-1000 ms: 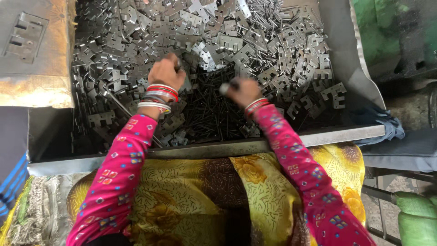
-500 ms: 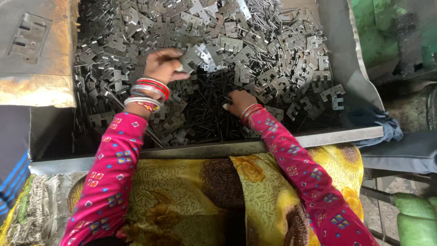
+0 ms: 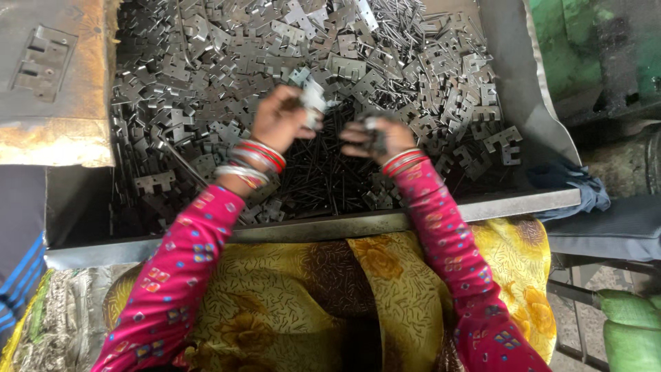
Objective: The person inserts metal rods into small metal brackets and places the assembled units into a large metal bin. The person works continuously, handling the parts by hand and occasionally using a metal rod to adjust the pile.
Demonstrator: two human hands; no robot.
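A stamped metal plate [image 3: 313, 103] is pinched in the left hand [image 3: 279, 118], dark pins [image 3: 375, 138] clenched in the right hand [image 3: 380, 136], above the tray [image 3: 509, 69] (blurred); pins could slip, fingers nicked by sharp edges.

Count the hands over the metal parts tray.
2: the left hand holds a small metal plate; the right hand grips a dark piece. No other hands are visible.

a rusty metal plate [image 3: 51, 76] is lying at upper left; green sacks [image 3: 630, 320] are sitting on the grey floor [image 3: 585, 324] at right, dim daylight falling.
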